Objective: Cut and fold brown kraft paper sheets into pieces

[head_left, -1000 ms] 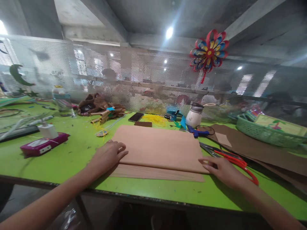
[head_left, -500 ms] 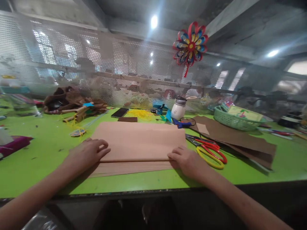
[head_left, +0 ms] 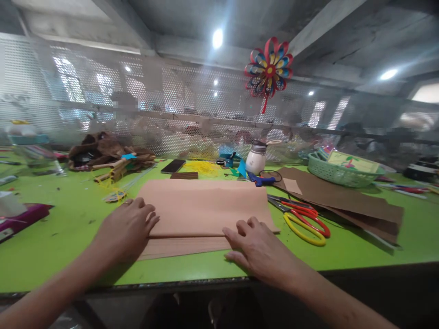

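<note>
A peach-coloured folded sheet of paper [head_left: 206,205] lies across the green table in front of me, its fold toward me. Under its front edge shows a stack of similar sheets [head_left: 188,246]. At the paper's left edge, my left hand [head_left: 132,224] has bent fingers closed against the sheet; its thumb is mostly hidden. My right hand [head_left: 255,246] is at the front fold, right of the middle, fingertips touching the paper and thumb spread apart toward me. Red- and yellow-handled scissors [head_left: 302,219] lie just right of the paper.
Behind the paper are a phone [head_left: 173,166], a blue glue gun [head_left: 261,179] and a white bottle [head_left: 256,157]. Brown sheets [head_left: 343,196] and a green basket [head_left: 343,171] occupy the right. Brown scraps [head_left: 106,153] and a purple object [head_left: 25,221] are left.
My right hand has slid left along the front fold, away from the right corner, and its thumb has spread. My left hand stays at the left edge. The view has shifted slightly.
</note>
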Demonstrator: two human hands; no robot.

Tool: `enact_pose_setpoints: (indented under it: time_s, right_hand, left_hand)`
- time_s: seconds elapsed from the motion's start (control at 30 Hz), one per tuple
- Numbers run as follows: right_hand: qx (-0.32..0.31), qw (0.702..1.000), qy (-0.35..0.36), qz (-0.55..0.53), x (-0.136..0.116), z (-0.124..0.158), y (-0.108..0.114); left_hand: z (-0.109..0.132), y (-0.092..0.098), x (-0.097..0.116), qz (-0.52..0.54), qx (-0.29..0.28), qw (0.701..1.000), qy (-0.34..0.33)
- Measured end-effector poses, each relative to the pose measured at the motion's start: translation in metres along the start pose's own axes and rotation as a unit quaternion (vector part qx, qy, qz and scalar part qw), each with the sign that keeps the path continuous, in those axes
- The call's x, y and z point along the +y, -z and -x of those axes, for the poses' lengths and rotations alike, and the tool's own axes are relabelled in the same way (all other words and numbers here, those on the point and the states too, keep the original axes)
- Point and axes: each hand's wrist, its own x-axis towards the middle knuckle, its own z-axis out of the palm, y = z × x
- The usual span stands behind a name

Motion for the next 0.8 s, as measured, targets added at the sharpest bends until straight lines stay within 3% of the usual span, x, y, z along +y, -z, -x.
enact_pose_setpoints:
  time_s: [0.1, 0.23, 0.33, 0.63, 0.8]
  right_hand:
    - [-0.004, 1.000, 0.001, -0.003, -0.002, 0.000, -0.001]
    - [-0.008, 1.000, 0.000, 0.000, -0.003, 0.001, -0.002]
    - [-0.005, 1.000, 0.001, 0.000, -0.003, 0.001, -0.001]
    - [0.015, 1.000, 0.004, -0.001, -0.004, 0.002, -0.002]
    - [0.012, 1.000, -0.004, 0.005, -0.006, 0.003, -0.002]
  left_hand:
    - [0.002, 0.008, 0.035, -0.028, 0.037, 0.999, 0.017]
    - [0.010, 0.001, 0.089, 0.044, 0.026, 0.992, -0.115]
    - [0.014, -0.005, 0.115, 0.062, 0.002, 0.990, -0.127]
    - [0.006, -0.005, 0.127, 0.062, -0.065, 0.992, -0.090]
    - [0.002, -0.005, 0.128, 0.053, -0.069, 0.992, -0.094]
